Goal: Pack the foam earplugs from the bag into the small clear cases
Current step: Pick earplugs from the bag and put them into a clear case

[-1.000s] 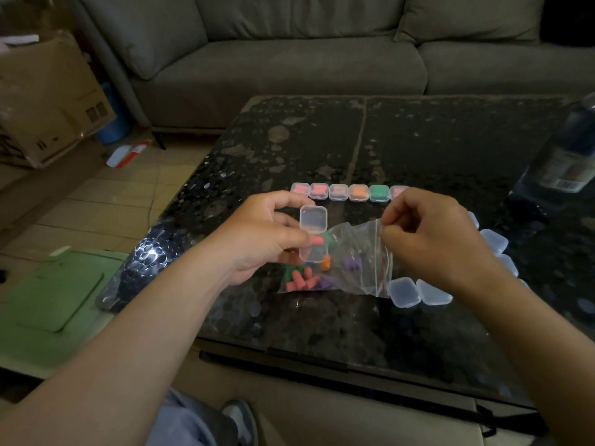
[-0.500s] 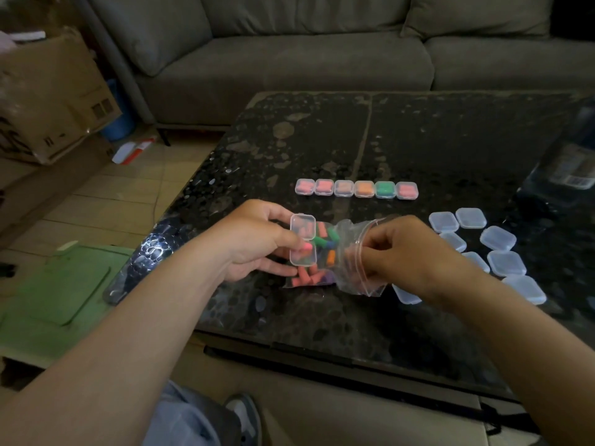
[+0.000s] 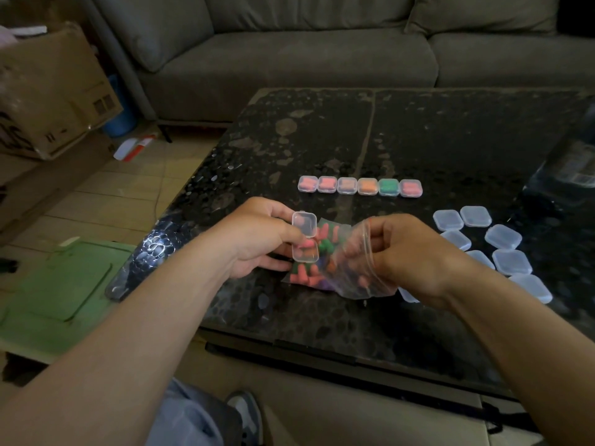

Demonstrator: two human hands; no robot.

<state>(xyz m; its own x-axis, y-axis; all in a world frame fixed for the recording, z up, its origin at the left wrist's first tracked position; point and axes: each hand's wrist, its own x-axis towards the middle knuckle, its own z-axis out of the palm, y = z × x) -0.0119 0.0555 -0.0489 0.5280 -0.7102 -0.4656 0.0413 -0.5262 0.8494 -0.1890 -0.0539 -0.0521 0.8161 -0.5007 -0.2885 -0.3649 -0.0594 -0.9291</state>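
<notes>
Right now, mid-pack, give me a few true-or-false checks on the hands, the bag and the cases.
1. The left hand holds an open clear case. True.
2. The right hand pinches the mouth of the bag. True.
3. The row of filled cases counts eight. False: it counts six.
4. The empty cases lie left of the bag. False: they lie to its right.
5. The bag is empty. False: coloured earplugs show inside it.
</notes>
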